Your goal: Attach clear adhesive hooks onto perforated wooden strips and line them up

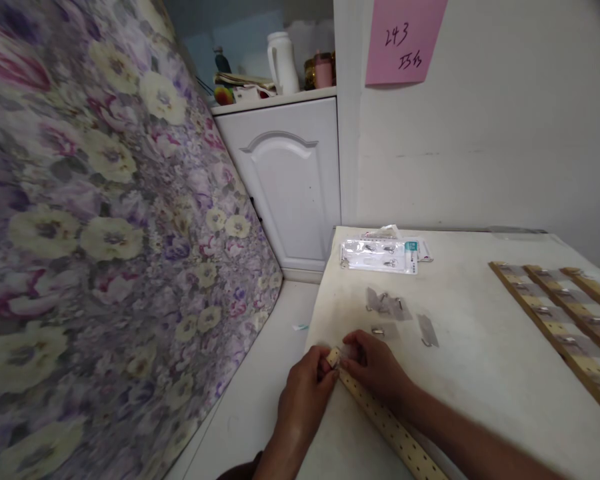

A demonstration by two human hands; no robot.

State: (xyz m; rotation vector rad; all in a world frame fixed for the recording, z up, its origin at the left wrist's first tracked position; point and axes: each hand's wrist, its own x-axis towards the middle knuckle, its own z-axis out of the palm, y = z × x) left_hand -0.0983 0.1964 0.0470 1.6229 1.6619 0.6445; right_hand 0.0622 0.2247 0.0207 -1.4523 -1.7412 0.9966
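My left hand is closed around the far end of a pale yellow strip dotted with small dark holes. The strip slants over the table toward the lower right. At that same end, my right hand pinches a small clear plastic piece against the strip; it resembles the clear hook plates nearby, but its hook is not plainly visible. Just beyond the right hand lie several clear adhesive hooks with metal hooks, among them one hook plate on the right, another hook plate, and an overlapping cluster of hooks.
Blister packs of hooks lie at the table's far edge. On the right, yellow wooden strips carry rows of clear hook plates. A floral curtain hangs left; a white cabinet stands behind.
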